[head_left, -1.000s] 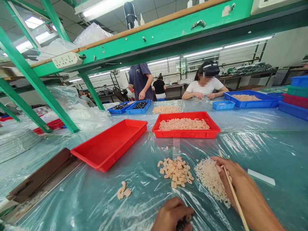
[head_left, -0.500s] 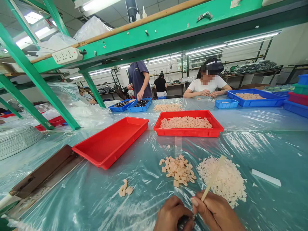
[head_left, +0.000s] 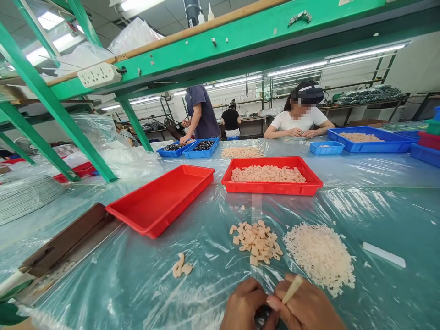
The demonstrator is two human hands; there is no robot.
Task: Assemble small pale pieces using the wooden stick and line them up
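pale stick (head_left: 292, 289), gripped in right hand (head_left: 304, 307), just beside left hand (head_left: 243, 306)

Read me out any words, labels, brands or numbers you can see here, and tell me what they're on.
Nothing can be read. The white power strip shows no legible marking, and the small white label on the green shelf beam is cut off at the picture's top edge.
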